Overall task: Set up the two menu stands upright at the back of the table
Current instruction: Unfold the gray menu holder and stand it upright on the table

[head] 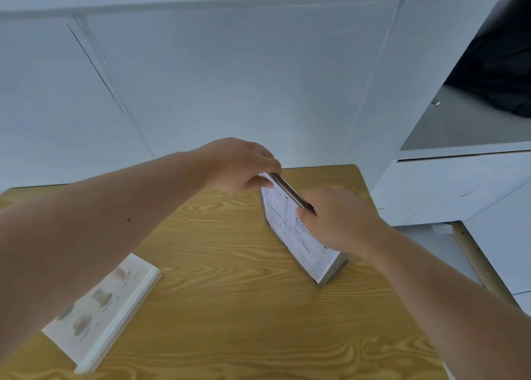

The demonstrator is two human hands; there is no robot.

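A menu stand with printed text [290, 227] stands upright on its base at the right middle of the wooden table [230, 264], turned edge-on at an angle. My left hand [241, 167] grips its far top corner. My right hand [336, 215] grips the near part of its top edge and covers part of the sheet. A second menu stand with food pictures [103, 307] lies at the front left of the table, partly hidden under my left forearm.
A white wall [230, 77] rises directly behind the table's back edge. White cabinets [459, 187] stand to the right, with a dark object [500, 63] on a grey shelf above. A wooden leg [474, 259] shows beyond the table's right edge.
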